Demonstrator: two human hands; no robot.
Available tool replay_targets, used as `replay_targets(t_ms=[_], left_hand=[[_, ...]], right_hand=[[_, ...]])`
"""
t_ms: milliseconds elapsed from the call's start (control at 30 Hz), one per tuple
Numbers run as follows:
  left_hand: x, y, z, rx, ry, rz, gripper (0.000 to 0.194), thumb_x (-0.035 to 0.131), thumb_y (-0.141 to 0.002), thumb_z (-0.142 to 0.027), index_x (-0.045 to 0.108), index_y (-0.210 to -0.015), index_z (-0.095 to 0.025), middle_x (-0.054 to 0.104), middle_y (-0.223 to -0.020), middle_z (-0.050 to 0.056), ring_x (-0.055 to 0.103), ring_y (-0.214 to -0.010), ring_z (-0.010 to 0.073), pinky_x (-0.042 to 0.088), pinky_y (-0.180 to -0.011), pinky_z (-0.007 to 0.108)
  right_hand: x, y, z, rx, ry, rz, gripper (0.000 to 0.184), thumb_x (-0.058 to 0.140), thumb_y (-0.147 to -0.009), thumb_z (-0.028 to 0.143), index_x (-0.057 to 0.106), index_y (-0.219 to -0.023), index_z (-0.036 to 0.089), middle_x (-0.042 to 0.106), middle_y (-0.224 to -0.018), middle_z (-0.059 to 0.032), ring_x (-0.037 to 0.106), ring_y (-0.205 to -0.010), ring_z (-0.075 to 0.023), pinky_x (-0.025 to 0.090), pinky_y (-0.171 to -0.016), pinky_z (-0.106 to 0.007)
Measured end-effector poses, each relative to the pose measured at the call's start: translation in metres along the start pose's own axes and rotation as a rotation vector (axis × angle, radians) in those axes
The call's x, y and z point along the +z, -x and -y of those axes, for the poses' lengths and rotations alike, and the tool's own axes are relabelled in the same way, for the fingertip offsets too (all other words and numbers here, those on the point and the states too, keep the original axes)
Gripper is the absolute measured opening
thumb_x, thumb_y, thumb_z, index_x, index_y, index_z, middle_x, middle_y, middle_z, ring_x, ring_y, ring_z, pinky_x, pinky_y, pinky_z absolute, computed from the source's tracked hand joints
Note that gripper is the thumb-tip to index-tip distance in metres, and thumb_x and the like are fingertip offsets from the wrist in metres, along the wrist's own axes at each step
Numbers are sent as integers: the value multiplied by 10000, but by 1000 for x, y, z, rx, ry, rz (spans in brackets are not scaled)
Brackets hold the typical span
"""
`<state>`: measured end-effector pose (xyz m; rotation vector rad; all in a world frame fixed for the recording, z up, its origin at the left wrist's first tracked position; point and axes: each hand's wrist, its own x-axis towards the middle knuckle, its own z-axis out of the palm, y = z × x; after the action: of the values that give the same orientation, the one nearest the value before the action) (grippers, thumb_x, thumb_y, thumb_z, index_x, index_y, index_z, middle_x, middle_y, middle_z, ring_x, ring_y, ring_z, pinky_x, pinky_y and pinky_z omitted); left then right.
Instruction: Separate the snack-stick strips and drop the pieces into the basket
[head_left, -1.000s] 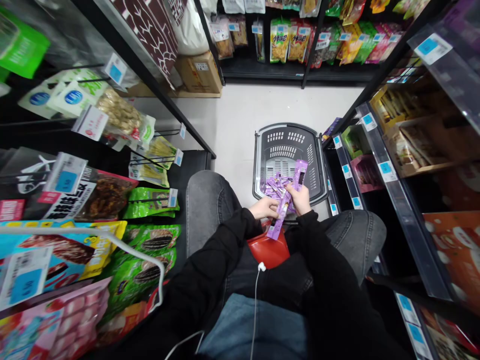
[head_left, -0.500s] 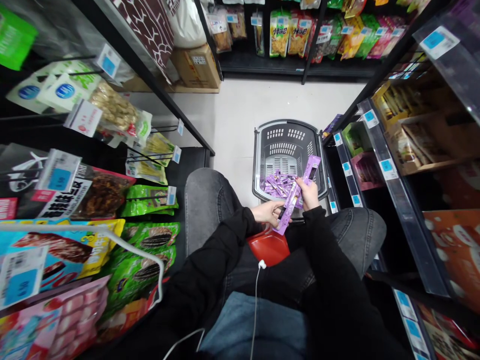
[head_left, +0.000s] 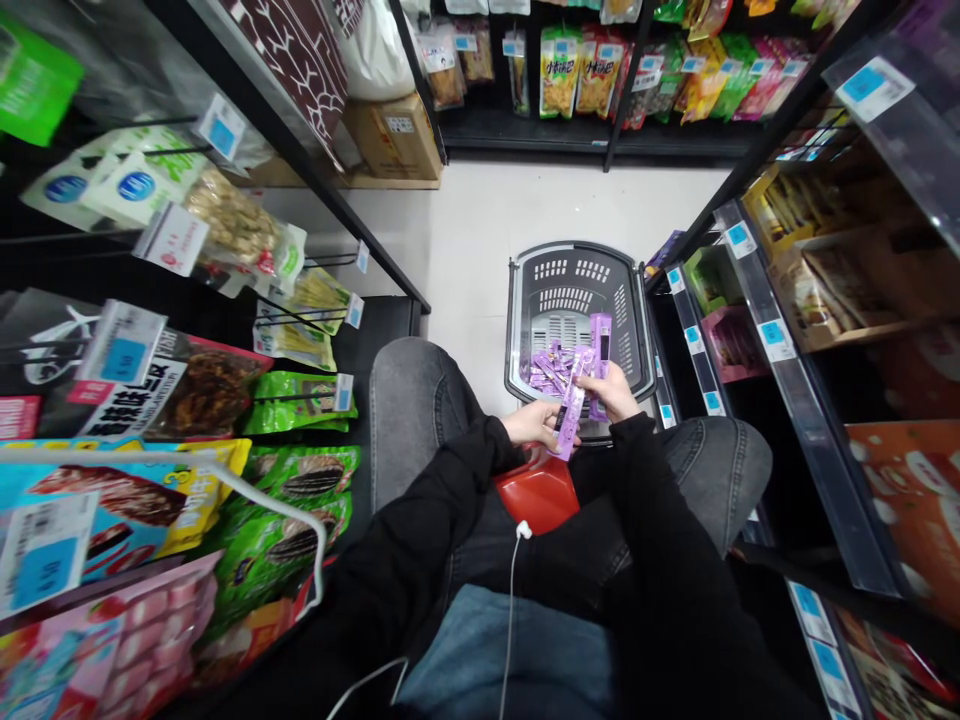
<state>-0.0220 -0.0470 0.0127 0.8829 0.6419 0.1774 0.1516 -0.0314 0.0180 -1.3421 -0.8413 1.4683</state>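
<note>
Head view: left hand (head_left: 534,424) pinches a slim, shiny purple packet (head_left: 574,405); right hand (head_left: 616,392) grips another slim purple packet (head_left: 601,335), near the slotted dark-gray plastic basket (head_left: 634,290) holding more. Glossy red object (head_left: 537,498) lies nearby.

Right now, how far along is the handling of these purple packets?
Looks done: a loose pile of purple packets lies in the basket. In hand: the left hand holds the lower end of one long packet, and the right hand grips a second beside it. Remaining, it seems: those two held packets, not yet on the pile; whether more remain, I cannot tell.
</note>
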Motion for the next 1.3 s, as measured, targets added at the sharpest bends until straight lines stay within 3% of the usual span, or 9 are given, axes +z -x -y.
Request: replay_targets(t_ms=[400,633,867,1033,1300], left_hand=[[2,-5,1,21,-131,-26,432,717,-496,-58,562,-896,-111,675,-808,55,644,-797,197,494,-705,291],[3,-4,5,-19,-136,-13,462,733,-494,-79,566,-923,-99,667,-793,59,641,-766,191,498,-672,271],[4,-2,-3,-45,-16,50,382,745,-552,-197,588,-885,-95,680,-760,55,641,-739,175,483,-673,267],[6,-1,-6,-66,55,1,395,724,-589,-362,605,-828,-71,687,-730,85,637,-618,167,484,-625,272],[3,-2,-3,-78,36,-37,371,715,-604,-345,624,-837,-71,693,-759,114,637,-577,173,453,-507,238]], right_hand=[[15,0,-3,-35,-135,-373,234,660,-561,317,487,-568,159,388,-404,88,312,-350,-43,234,-353,-196],[12,-5,-10,-25,-215,-524,238,649,-554,286,598,-700,105,550,-560,34,497,-535,-94,402,-516,-214],[10,-7,-9,-45,-190,-537,254,645,-556,285,612,-719,93,545,-558,33,506,-541,-96,416,-523,-215],[9,-7,-8,-57,-230,-500,249,647,-560,287,593,-715,100,542,-559,35,515,-547,-101,428,-540,-223],[10,-6,-6,-50,-238,-484,233,641,-559,297,578,-696,120,556,-563,32,528,-570,-116,433,-558,-233]])
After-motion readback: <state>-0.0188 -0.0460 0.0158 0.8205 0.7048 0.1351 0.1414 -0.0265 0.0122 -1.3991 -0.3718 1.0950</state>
